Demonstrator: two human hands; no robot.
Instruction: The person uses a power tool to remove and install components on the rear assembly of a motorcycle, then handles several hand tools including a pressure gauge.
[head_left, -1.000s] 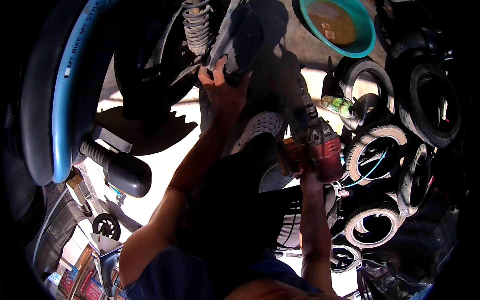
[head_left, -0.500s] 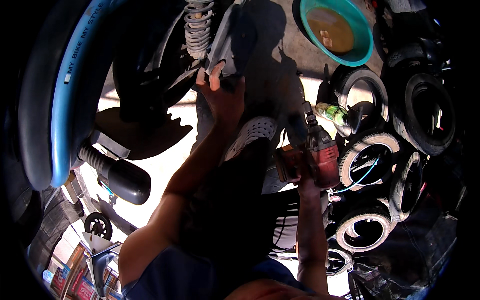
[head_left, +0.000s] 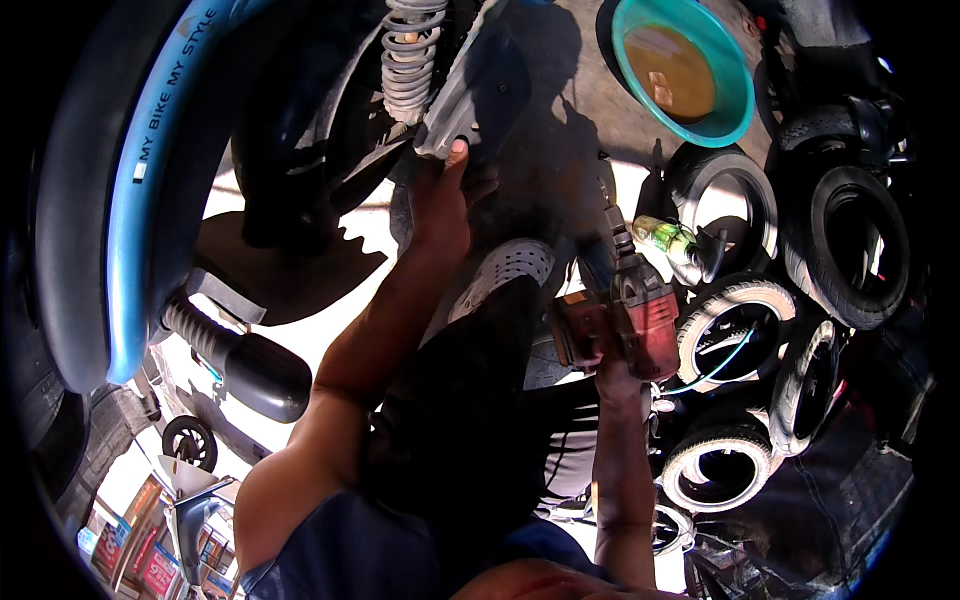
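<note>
My left hand (head_left: 445, 205) grips the lower end of a dark grey plastic panel (head_left: 458, 85), beside a grey coil spring shock (head_left: 405, 65) on the vehicle. Its thumb shows on the panel and the other fingers are partly shadowed. My right hand (head_left: 614, 362) holds a red and black cordless impact tool (head_left: 650, 330) by its handle, with a socket extension (head_left: 620, 228) pointing away from me. My foot in a light perforated clog (head_left: 510, 272) is between my hands.
A blue and black seat (head_left: 130, 280) curves along the left. At the right lie several tyres (head_left: 725, 460), a green bottle (head_left: 660, 235) and a pale blue hose (head_left: 720, 365). A teal basin (head_left: 740, 100) of brown water sits at the top right. A small wheel (head_left: 190, 440) is lower left.
My left hand's fingers have shifted round the panel, with the thumb now near its bottom edge. The impact tool has moved slightly left relative to the frame, and the view has shifted slightly.
</note>
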